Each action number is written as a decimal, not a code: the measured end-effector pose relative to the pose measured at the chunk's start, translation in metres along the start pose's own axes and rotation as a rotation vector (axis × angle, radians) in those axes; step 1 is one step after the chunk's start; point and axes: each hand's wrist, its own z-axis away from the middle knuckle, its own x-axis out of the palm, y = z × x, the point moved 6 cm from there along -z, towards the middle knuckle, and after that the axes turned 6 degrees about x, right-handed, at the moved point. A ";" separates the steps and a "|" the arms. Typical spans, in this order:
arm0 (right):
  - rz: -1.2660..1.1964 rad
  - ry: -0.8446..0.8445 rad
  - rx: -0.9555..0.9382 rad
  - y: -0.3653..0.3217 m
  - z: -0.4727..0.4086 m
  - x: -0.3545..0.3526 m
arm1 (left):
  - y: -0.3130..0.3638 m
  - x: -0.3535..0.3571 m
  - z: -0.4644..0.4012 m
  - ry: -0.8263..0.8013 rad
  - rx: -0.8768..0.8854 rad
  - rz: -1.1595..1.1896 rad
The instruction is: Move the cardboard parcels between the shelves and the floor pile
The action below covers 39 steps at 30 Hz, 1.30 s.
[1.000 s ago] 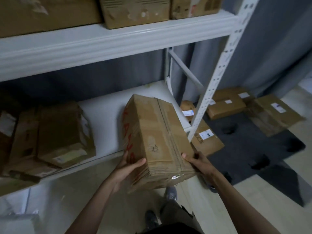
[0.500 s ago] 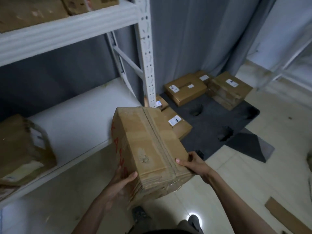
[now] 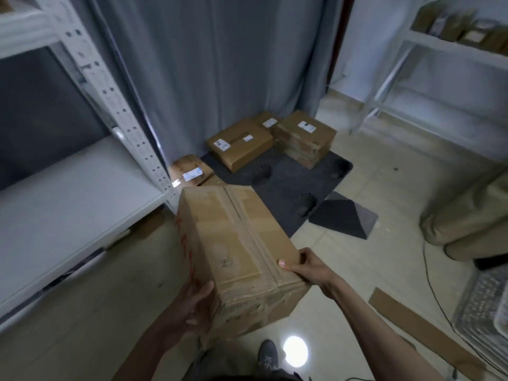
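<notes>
While carried clear of the lower shelf [image 3: 68, 193], with the floor pile [image 3: 264, 141] on the dark mat [image 3: 297, 185] ahead: one cardboard parcel [image 3: 236, 251] in the air, clamped between left hand [image 3: 195, 303] at the near-left corner and right hand [image 3: 305, 268] gripping the right edge. Several parcels down already; this one, by the look of it, mid-transfer and not yet set down. Further boxes on the far rack [image 3: 453, 42] possibly left to shift.

Dark mat [image 3: 291, 185] on tiled floor [image 3: 384, 188] carries perhaps four parcels [image 3: 239, 144].
</notes>
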 end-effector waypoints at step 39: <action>-0.691 0.303 0.224 -0.041 -0.332 -0.460 | 0.336 0.479 -0.540 -0.539 0.107 -0.640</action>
